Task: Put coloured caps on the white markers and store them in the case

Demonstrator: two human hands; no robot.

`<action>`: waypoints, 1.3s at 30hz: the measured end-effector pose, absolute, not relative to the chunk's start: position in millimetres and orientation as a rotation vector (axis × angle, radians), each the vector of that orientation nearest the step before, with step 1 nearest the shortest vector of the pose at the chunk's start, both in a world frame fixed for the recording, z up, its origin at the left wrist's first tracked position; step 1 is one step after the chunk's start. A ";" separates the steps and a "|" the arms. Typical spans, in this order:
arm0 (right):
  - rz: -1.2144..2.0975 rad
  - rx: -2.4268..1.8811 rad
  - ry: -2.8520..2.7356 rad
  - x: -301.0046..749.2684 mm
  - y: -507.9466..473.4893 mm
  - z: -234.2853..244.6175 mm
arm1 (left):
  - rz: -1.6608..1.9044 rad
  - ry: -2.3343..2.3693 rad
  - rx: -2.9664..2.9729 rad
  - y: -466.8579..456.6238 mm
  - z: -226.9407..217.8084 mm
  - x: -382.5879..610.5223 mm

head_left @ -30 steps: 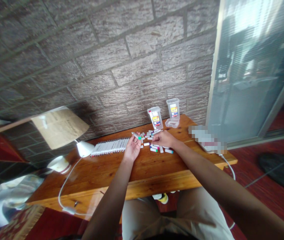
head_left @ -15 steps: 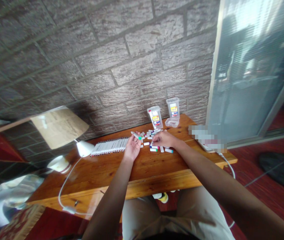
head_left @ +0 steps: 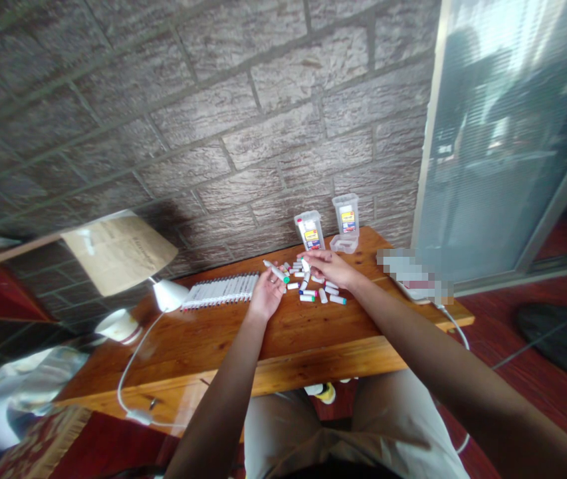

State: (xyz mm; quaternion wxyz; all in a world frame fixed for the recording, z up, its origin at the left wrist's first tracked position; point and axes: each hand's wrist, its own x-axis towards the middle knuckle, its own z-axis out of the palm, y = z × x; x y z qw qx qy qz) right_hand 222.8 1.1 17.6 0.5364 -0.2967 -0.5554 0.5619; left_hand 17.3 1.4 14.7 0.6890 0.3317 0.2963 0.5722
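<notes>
My left hand (head_left: 266,297) holds a white marker (head_left: 275,271) with a green end, tilted above the wood. To the right, my right hand (head_left: 332,268) pinches a small white marker cap (head_left: 305,264) with a green tip. Below and around that hand lie several loose white caps (head_left: 338,300) with coloured ends, some of them partly covered by my fingers. A neat row of white markers (head_left: 221,291) rests side by side left of my left hand.
Two clear plastic boxes stand by the brick wall: one (head_left: 310,229) with a red-ended piece inside, another (head_left: 345,213) with its lid open. A lamp (head_left: 167,296), a paper cup (head_left: 117,327) and a white cord (head_left: 122,382) are on the left. A blurred-out object (head_left: 415,274) lies right on the wooden table (head_left: 308,332).
My right hand has lifted from the pile and moved slightly up, now with the green-tipped cap in its fingers. The marker in my left hand has shifted a little right and down.
</notes>
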 end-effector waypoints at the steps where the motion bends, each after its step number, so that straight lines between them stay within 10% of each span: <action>1: 1.371 -0.706 -1.290 222.1 0.2 18.3 | 1.260 0.654 0.726 1.2 14.5 17.3; 39: 0.555 -0.690 -1.800 221.6 10.7 -0.3 | 1.228 0.602 0.656 -4.2 19.2 21.5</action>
